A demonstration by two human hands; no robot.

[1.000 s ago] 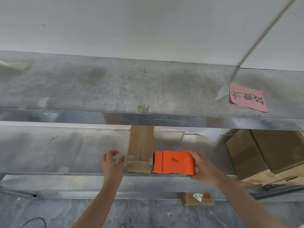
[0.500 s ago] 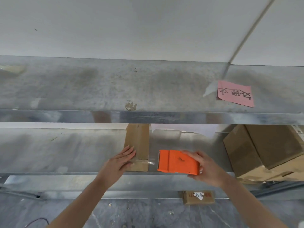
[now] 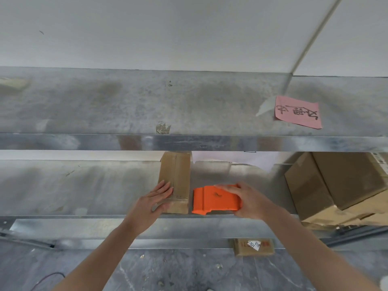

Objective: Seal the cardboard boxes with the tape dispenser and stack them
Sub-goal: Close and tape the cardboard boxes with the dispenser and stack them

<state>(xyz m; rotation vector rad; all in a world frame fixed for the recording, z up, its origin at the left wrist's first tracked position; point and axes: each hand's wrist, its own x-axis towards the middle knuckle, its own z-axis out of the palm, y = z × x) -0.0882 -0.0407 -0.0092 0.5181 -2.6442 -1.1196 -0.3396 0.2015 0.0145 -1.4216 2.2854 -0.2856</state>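
Scene: A packing job at a metal shelf (image 3: 84, 185), with both my hands working at its front edge.
Task's thing: The narrow cardboard box (image 3: 178, 175) lies lengthwise at the shelf's front edge, about midway along, with its seam running away from me.
Left grip (image 3: 156, 199): Open. The fingers lie straight and flat on the box's top near the left side, and the thumb sits against the near end. I judge this pins the box so that a pull of tape cannot drag it.
Right grip (image 3: 249, 201): Closed round the orange tape dispenser (image 3: 214, 199), fingers over its top.
Dispenser: Just beside the box's right side at the front edge, with a thin gap between them. I cannot tell whether it rests on the shelf.
Why there: The tool is held close and level with the box end, probably lined up for a strip.
Stage: My guess is that sealing is under way and stacking is not yet begun.
Nearby: Larger cardboard boxes (image 3: 340, 181) sit toward the shelf's right end, a pink note (image 3: 297, 111) lies on the upper shelf (image 3: 126, 106), and a labelled box (image 3: 253, 246) sits below.
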